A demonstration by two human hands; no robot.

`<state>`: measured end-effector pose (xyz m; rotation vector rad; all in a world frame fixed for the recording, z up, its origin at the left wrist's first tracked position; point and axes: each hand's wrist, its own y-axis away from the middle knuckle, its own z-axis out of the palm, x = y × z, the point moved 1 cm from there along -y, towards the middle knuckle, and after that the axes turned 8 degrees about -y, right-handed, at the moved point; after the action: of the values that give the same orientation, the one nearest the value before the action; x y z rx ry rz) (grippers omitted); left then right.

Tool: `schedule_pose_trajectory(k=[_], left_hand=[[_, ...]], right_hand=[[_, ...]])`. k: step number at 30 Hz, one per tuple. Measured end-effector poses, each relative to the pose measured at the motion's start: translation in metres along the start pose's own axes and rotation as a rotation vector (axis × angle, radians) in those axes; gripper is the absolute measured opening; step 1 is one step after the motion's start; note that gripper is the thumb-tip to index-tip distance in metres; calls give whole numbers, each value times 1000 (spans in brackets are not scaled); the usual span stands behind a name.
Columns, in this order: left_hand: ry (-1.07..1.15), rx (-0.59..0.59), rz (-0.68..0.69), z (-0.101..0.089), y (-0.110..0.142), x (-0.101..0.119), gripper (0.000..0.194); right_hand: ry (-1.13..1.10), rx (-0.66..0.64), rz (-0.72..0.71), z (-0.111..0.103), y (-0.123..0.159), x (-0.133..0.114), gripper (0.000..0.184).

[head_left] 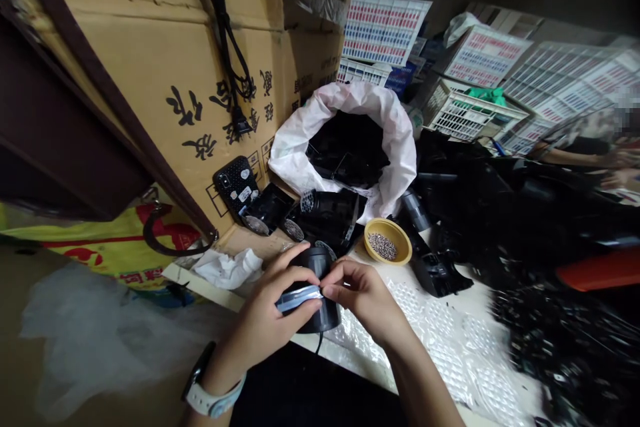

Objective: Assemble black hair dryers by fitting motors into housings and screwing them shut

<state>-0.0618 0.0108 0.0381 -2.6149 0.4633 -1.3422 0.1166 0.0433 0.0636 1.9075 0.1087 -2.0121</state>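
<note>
My left hand is wrapped around a black cylindrical plastic part at the near edge of the table, with a watch on its wrist. A shiny silver-grey strip lies across the part under my left thumb. My right hand pinches the right end of that strip with thumb and forefinger. A thin black cord hangs down below the part.
A small yellow bowl of tiny metal screws sits just beyond my hands. A white sack of black parts stands behind it. Black plastic housings pile up to the right. Cardboard boxes are at left, and another person's arm at far right.
</note>
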Motion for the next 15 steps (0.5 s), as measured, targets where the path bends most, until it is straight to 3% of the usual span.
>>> schedule_pose_trajectory(k=[9, 15], left_hand=[[-29, 13, 116, 0, -2, -12, 12], [-111, 100, 254, 3, -4, -27, 14]], right_hand=[[-251, 76, 120, 0, -5, 2, 49], [-113, 118, 147, -1, -4, 13, 58]])
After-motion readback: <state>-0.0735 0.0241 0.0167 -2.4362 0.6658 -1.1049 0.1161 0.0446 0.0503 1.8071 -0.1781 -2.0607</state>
